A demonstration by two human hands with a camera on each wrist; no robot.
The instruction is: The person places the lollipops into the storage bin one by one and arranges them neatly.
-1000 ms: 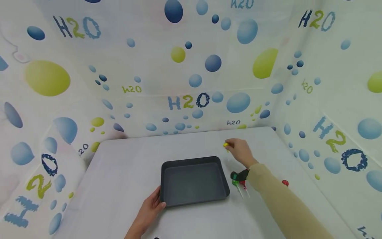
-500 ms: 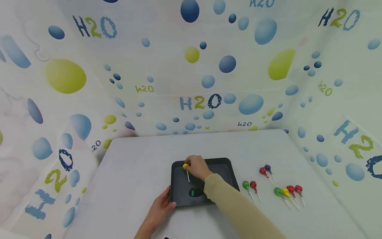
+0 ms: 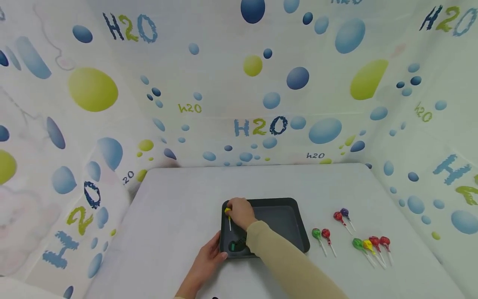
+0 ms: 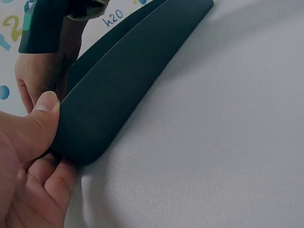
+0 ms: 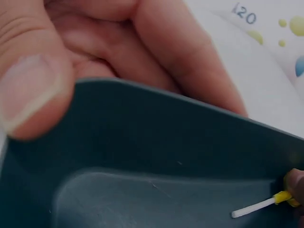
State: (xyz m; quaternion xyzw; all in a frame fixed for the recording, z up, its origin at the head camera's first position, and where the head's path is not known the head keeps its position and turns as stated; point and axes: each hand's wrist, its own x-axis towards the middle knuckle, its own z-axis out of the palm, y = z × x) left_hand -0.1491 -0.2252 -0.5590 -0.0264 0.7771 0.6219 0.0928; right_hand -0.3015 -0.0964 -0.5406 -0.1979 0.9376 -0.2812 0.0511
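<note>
A dark grey baking tray (image 3: 281, 220) lies on the white table. My left hand (image 3: 204, 262) holds its near left corner, the thumb (image 4: 45, 107) over the rim and the fingers low against the outer side. Inside the tray, near its far left corner, my right hand (image 3: 242, 214) pinches a yellow lollipop (image 3: 227, 211) by its head end. The white stick (image 5: 254, 208) points toward the near side, low over the tray floor. In the right wrist view only fingertips (image 5: 297, 186) of that hand show, at the right edge.
Right of the tray lie a green lollipop (image 3: 316, 233) and a red lollipop (image 3: 326, 234). Farther right are a red (image 3: 337, 216) and purple one (image 3: 345, 212), and a group with green (image 3: 357, 243), yellow (image 3: 368, 244) and two reds. Patterned sheets (image 3: 209, 83) enclose the table.
My right hand has brought the yellow lollipop from beyond the tray's right side leftward into its far left corner, uncovering the lollipops on the right. The left hand stays on the tray.
</note>
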